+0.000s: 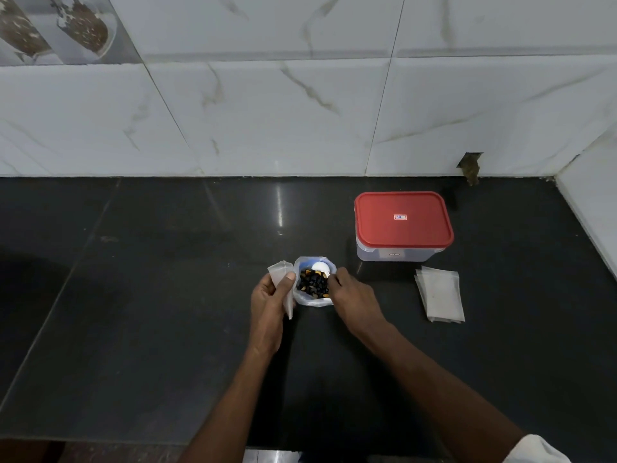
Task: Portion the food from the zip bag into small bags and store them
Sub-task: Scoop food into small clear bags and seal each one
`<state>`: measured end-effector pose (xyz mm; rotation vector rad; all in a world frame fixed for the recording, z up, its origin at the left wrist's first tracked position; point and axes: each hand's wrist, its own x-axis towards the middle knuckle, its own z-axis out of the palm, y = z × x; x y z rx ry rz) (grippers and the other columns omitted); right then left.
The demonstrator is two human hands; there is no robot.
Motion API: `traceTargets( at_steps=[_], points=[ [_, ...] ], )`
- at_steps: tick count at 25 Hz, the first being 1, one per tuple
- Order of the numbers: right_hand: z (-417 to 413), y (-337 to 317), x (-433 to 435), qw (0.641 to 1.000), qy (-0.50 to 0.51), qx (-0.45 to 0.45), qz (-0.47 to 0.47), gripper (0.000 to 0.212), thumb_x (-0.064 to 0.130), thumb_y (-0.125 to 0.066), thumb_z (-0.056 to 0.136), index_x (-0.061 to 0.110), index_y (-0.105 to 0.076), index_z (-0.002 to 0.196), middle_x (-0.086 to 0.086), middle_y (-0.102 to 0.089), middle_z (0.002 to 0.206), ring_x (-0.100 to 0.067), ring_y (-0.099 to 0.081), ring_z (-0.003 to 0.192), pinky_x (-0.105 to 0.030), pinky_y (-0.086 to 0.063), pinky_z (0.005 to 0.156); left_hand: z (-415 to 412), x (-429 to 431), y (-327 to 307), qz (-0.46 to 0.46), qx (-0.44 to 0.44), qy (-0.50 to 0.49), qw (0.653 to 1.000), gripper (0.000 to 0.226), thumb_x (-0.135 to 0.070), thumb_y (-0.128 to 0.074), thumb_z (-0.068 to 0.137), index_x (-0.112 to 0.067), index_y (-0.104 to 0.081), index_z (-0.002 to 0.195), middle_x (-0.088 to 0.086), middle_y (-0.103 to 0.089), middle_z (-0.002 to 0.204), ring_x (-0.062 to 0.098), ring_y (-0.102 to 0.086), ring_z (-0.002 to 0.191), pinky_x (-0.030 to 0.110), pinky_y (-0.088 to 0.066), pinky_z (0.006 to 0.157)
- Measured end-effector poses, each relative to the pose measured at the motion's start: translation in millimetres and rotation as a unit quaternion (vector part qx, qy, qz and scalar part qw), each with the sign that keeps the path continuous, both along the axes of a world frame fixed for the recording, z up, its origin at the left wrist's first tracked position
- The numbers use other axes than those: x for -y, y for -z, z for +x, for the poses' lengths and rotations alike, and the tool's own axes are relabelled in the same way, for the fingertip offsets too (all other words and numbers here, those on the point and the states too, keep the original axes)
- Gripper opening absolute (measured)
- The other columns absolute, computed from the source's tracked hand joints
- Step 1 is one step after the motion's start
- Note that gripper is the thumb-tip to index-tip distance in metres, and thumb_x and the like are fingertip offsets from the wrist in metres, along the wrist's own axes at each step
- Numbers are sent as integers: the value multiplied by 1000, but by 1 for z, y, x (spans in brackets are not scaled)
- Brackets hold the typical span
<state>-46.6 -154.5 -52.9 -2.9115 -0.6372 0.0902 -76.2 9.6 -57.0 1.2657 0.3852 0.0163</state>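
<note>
Left hand (269, 297): fingers and thumb curled round a small bag (279, 273), held upright just left of the zip bag (310, 302). Right hand (352, 297): fingertips pinch a white spoon (322, 268), bowl inside the zip bag's open mouth above dark food (313, 284). Zip bag stands mid counter (160, 295). Red-lidded box (402, 225), shut, toward the back right corner. Stack of empty bags (440, 295) flat just in front of the box.
</note>
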Motion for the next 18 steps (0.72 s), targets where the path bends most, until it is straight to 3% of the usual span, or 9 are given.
traceTargets(
  at_steps=[3, 5, 9, 12, 14, 18],
  points=[
    [5, 2, -3, 999, 21, -38, 24, 22, 13, -64, 87, 4, -61, 107, -12, -60, 98, -25, -62, 73, -32, -40, 55, 1, -6, 5, 56, -17, -8, 998, 22, -18, -67, 94, -8, -70, 113, 16, -76, 104, 30, -73, 97, 45, -59, 86],
    [14, 1, -1, 997, 39, -61, 12, 24, 16, -47, 98, 5, -55, 118, -12, -56, 111, -26, -61, 87, -33, -44, 66, -5, -11, 16, 137, -49, -11, 989, 20, -25, -70, 92, -17, -71, 110, 6, -77, 100, 23, -74, 95, 49, -60, 87],
    [20, -1, -5, 997, 40, -69, -4, 30, 19, -49, 98, 5, -57, 123, -11, -54, 116, -24, -62, 89, -33, -51, 73, -13, -2, 21, 123, -85, 9, 989, 34, -39, -73, 82, -23, -69, 112, 3, -76, 102, 22, -74, 95, 53, -60, 87],
    [27, -1, -9, 985, 118, -107, 65, 26, 18, -49, 97, 3, -68, 105, -13, -64, 102, -19, -57, 80, -24, -39, 62, -10, 0, 21, 120, -85, 3, 989, 39, -41, -74, 80, -23, -68, 114, 3, -76, 103, 23, -75, 96, 51, -60, 87],
    [30, -5, -8, 982, 131, -105, 83, 25, 18, -50, 95, 2, -70, 96, -12, -64, 92, -18, -53, 73, -26, -34, 59, -9, -2, 22, 142, -83, 3, 986, 33, -34, -74, 85, -22, -68, 115, 1, -77, 102, 20, -75, 94, 47, -61, 85],
    [24, -10, -10, 987, 88, -110, 76, 26, 17, -48, 97, 2, -68, 103, -13, -62, 99, -28, -63, 83, -37, -49, 71, -8, 1, 18, 161, -77, 5, 984, 26, -24, -72, 91, -21, -66, 116, 1, -76, 102, 17, -74, 93, 32, -61, 78]
  ],
)
